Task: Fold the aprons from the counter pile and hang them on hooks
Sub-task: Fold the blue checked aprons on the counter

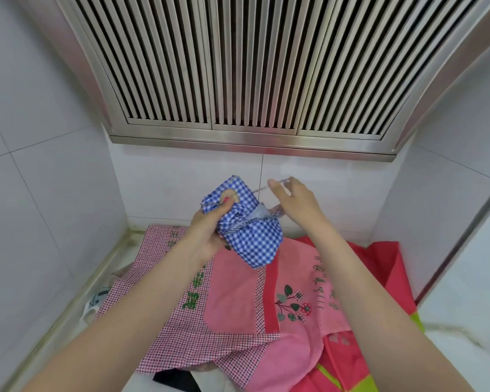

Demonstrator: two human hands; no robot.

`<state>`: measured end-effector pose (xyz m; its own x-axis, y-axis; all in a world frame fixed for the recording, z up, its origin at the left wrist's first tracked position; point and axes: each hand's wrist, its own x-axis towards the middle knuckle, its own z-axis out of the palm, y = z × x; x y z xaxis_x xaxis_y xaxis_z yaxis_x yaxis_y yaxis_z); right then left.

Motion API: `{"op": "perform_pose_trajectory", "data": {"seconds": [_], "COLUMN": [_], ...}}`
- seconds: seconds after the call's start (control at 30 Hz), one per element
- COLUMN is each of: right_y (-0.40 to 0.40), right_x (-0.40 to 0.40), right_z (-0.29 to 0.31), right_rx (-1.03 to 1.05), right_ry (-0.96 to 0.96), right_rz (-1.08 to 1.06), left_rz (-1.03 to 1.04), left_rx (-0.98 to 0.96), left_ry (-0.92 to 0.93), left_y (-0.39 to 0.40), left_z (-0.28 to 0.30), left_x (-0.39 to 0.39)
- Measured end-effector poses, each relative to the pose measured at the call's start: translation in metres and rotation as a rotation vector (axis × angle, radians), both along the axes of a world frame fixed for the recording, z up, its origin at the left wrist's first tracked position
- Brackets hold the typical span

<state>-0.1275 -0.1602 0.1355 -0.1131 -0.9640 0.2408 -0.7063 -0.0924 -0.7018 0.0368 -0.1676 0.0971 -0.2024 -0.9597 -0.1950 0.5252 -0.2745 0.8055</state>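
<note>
Two hands are up over the counter. The left hand (207,230) holds a folded blue checked apron (246,222) in the air, with the thumb pressed on top. The right hand (294,205) pinches the apron's thin string (262,189) just beside it. Pink and red aprons (238,301) lie in a pile on the counter below.

Both bare forearms reach up from the bottom corners toward the frame's centre. The left hand (207,230), left of centre, curls its fingers around a bundle, thumb pressed on top. The right hand (294,202), slightly higher and right of centre, pinches a thin strap between thumb and fingertips.
</note>
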Motion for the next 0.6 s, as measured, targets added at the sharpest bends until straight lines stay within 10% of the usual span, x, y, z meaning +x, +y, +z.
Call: {"op": "perform_pose_trajectory", "data": {"seconds": [0.23,0.47,0.6], "right_y": [0.004,0.001,0.0], "right_x": [-0.001,-0.032,-0.022], "right_z": [0.0,0.012,0.007], "right_rx": [-0.056,0.217,0.066], "right_ry": [-0.022,-0.252,-0.958], "right_rz": [-0.046,-0.197,-0.157], "left_rz": [0.15,-0.384,-0.454], "left_rx": [-0.036,-0.526,-0.487], "left_ry": [0.061,-0.196,-0.2], "left_y": [0.003,0.019,0.02], "left_z": [0.007,0.022,0.03], "left_x": [-0.011,0.006,0.003]}}
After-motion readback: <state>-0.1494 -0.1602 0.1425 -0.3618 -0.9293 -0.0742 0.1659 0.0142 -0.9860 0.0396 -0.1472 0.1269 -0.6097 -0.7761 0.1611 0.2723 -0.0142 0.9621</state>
